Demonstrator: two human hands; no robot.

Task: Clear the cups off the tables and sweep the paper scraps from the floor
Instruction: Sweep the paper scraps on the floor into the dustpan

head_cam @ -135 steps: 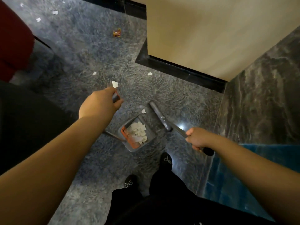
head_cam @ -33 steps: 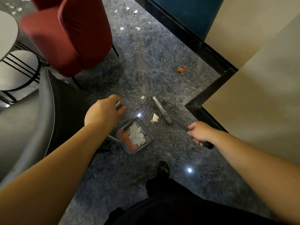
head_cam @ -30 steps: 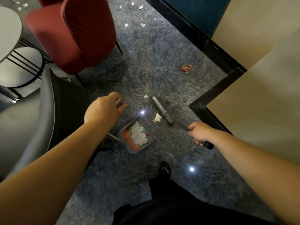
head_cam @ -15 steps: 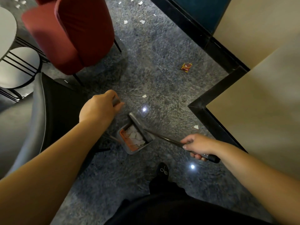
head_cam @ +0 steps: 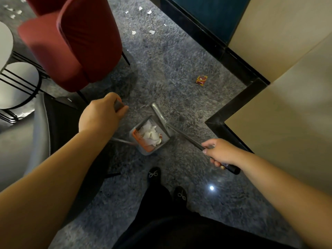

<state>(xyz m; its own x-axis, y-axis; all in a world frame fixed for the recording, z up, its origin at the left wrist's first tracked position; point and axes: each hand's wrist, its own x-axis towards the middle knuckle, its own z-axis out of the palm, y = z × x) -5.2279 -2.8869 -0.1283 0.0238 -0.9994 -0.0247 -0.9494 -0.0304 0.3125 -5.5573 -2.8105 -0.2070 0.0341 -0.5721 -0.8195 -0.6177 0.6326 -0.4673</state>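
Observation:
A grey dustpan (head_cam: 162, 144) with an orange comb edge stands on the dark floor in front of my feet, holding several white paper scraps (head_cam: 150, 133). My left hand (head_cam: 100, 114) grips the top of the dustpan's long handle. The broom (head_cam: 160, 117) has its grey head at the dustpan's mouth, and my right hand (head_cam: 218, 153) grips its black handle. More paper scraps (head_cam: 151, 31) lie on the floor farther off, near the wall. A small red and yellow wrapper (head_cam: 201, 80) lies to the right.
A red chair (head_cam: 75, 42) stands at the upper left, a dark grey chair (head_cam: 41, 133) close on my left. Round white tables (head_cam: 12, 83) with black wire frames are at the far left. A beige wall with a black skirting corner (head_cam: 219, 119) juts in on the right.
The broom swept two scraps from the floor into the dustpan. Its head now rests at the pan's mouth. My feet have stepped forward.

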